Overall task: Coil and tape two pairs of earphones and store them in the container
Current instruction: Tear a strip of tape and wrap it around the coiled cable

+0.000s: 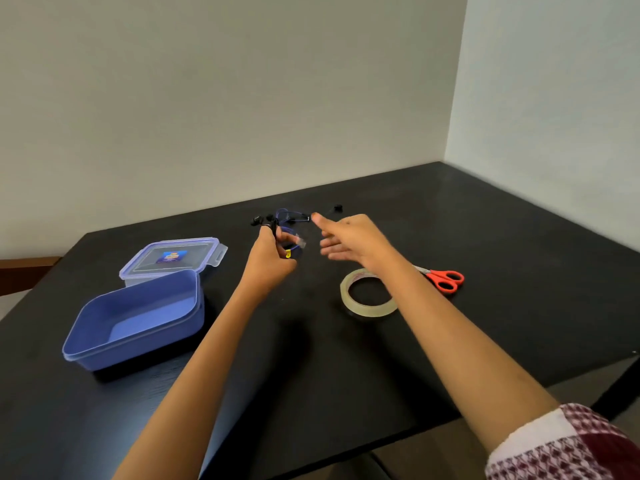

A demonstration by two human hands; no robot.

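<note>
My left hand [270,256] is raised over the middle of the black table [502,237] and grips a coiled pair of dark earphones [289,233], with a strip of clear tape on the coil. The earbuds [258,220] stick out just above my thumb. Behind it a second pair of earphones [294,215] with a bluish cable lies on the table, one black bud [337,207] off to the right. My right hand [346,237] hovers beside the coil with fingers stretched out, holding nothing. The blue container [93,348] stands open at the left.
The container's clear lid [211,259] lies just behind the container. A roll of clear tape [367,294] lies flat under my right forearm, and red-handled scissors [445,280] lie to its right. Walls close off the table at the back and right.
</note>
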